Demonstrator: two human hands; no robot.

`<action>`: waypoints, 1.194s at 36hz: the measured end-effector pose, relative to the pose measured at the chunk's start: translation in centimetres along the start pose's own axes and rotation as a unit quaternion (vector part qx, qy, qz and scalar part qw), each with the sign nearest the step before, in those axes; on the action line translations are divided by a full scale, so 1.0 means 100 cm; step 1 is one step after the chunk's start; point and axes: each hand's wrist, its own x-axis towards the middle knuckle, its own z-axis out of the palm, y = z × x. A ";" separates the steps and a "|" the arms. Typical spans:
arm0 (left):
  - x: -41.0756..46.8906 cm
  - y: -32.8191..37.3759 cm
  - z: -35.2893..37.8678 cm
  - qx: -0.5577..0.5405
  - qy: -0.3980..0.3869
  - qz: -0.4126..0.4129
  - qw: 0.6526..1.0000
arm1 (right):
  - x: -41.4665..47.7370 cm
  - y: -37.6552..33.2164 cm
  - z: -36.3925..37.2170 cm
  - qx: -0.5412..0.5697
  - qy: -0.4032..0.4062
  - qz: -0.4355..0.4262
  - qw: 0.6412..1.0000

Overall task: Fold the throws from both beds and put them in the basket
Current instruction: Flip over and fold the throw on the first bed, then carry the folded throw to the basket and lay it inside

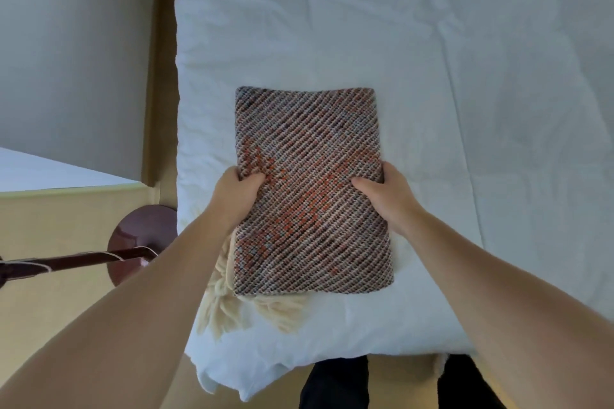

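We grip the folded woven throw [310, 189] on the bed [465, 76], left hand [237, 196] and right hand [387, 197] fingers curled shut around opposite edges.

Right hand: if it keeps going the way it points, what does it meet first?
The right hand already grips the folded throw at its right edge, pointing up-left, so it would press straight into the throw.

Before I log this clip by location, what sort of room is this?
Most likely a bedroom, perhaps a hotel room: a bed with white bedding, a folded woven throw lying on it, and the corner of a second bed to the left.
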 end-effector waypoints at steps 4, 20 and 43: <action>-0.042 0.030 0.007 0.068 0.033 0.069 0.995 | -0.032 -0.021 -0.019 -0.041 0.012 -0.044 0.998; -0.288 0.255 0.140 0.082 -0.045 0.343 0.935 | -0.251 -0.081 -0.315 -0.021 0.261 -0.169 0.950; -0.645 0.412 0.480 0.055 -0.329 0.593 0.733 | -0.575 0.065 -0.660 0.058 0.620 -0.143 0.770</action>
